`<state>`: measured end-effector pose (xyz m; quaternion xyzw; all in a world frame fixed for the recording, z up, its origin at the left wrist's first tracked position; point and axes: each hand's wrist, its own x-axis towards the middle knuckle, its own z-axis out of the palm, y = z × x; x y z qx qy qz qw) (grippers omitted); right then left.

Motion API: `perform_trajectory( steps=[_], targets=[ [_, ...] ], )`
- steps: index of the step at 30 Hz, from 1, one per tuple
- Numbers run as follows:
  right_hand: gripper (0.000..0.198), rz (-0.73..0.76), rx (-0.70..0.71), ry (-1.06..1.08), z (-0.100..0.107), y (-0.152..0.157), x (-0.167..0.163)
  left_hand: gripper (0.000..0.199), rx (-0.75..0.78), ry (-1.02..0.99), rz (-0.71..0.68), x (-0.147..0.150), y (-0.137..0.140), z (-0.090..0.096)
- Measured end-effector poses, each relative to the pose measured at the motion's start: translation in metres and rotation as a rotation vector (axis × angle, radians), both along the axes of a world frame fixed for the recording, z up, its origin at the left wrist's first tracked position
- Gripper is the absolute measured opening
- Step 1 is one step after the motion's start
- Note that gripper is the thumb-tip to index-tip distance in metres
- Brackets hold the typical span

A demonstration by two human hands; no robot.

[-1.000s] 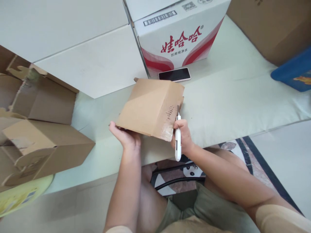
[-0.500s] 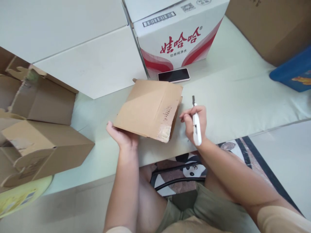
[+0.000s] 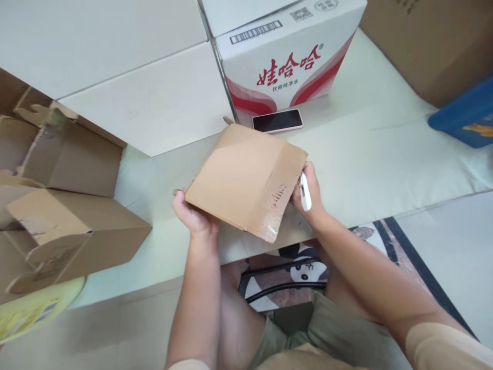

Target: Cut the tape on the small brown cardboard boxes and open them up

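Note:
A brown cardboard box (image 3: 239, 177) is held tilted above the pale bench, its torn, taped flap at the right end. My left hand (image 3: 195, 213) grips its near left corner, with most of the fingers hidden underneath. At the right edge, my right hand (image 3: 310, 192) is closed around a white utility knife (image 3: 305, 192) and touches the flap. The knife's blade end is hidden behind the cardboard.
Several opened cardboard boxes (image 3: 96, 231) stand at left, above a yellow item (image 3: 46, 308). Behind are white panels (image 3: 154, 103), a red-and-white carton (image 3: 285, 77) and a phone (image 3: 278, 121). A blue container (image 3: 462, 113) and large brown carton (image 3: 431, 46) stand at right.
My right hand has moved left and up with the knife to the box's right edge. The box has shifted slightly right and its torn flap has swung outward.

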<state>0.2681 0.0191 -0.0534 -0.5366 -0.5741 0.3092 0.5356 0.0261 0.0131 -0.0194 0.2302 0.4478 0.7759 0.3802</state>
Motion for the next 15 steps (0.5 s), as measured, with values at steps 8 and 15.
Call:
perform_trajectory(
  steps=[8,15],
  targets=[
    [0.031,-0.113,0.050,0.185,0.013,0.002,-0.010,0.049,0.107,-0.046,0.025,-0.001,0.002,0.003],
    [0.038,-0.134,0.019,0.192,0.009,0.009,0.006,0.043,0.087,-0.112,-0.016,-0.005,-0.004,0.011]
  ],
)
